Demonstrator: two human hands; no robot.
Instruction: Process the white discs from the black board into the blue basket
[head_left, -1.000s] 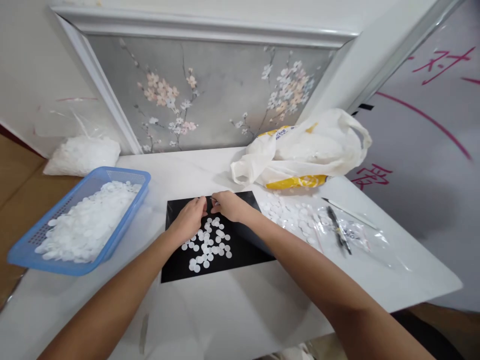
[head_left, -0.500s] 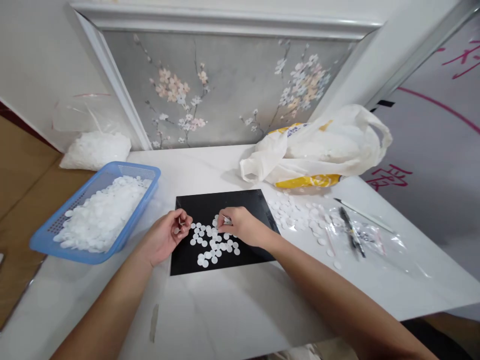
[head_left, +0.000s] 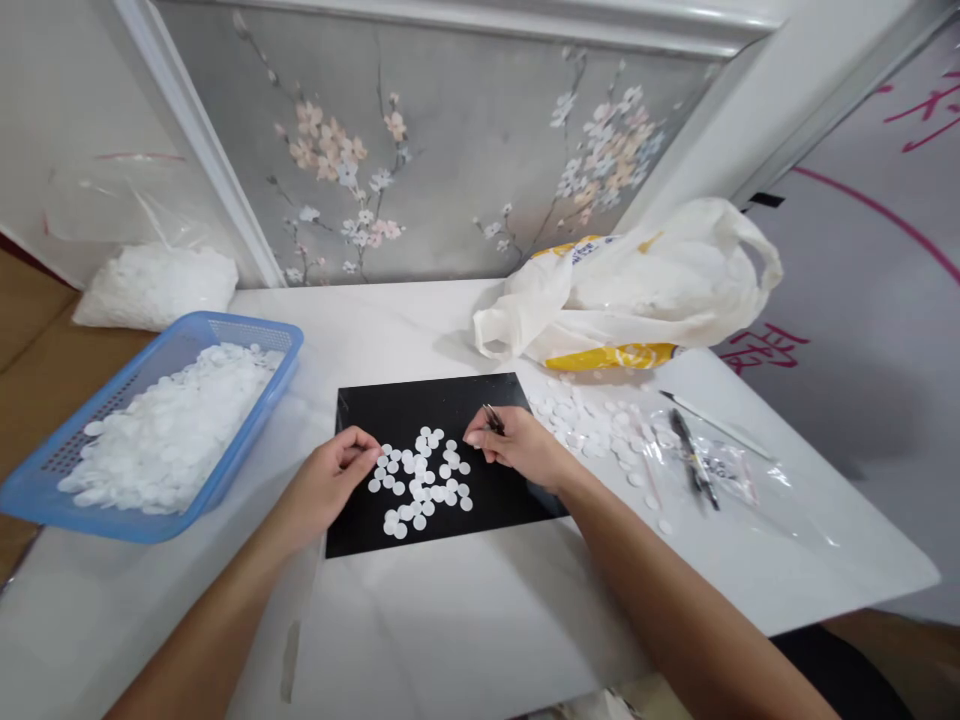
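White discs point(head_left: 417, 488) lie in a loose, partly overlapping cluster on a black sheet point(head_left: 375, 405). At the sheet's left side, my left hand point(head_left: 326, 480) is closed in a pinch, with thumb and forefinger at a white disc point(head_left: 386, 450) on the cluster's edge. My right hand point(head_left: 521, 445) is over the right part of the sheet, its fingers closed round dark metal tweezers point(head_left: 493, 420). The tips of the tweezers are hidden by the fingers. The nearest discs lie just left of that hand.
A blue basket point(head_left: 289, 375) heaped with white discs stands on the left, before a clear bag of white pieces point(head_left: 157, 285). Right of the sheet are scattered discs point(head_left: 592, 425), a black pen point(head_left: 694, 460), a white pencil-like stick point(head_left: 716, 425) and a white plastic bag point(head_left: 637, 290).
My right hand has moved right, off the cluster, uncovering discs there. My left hand has turned palm down, its fingertips now at the cluster's left edge. The view has shifted slightly.
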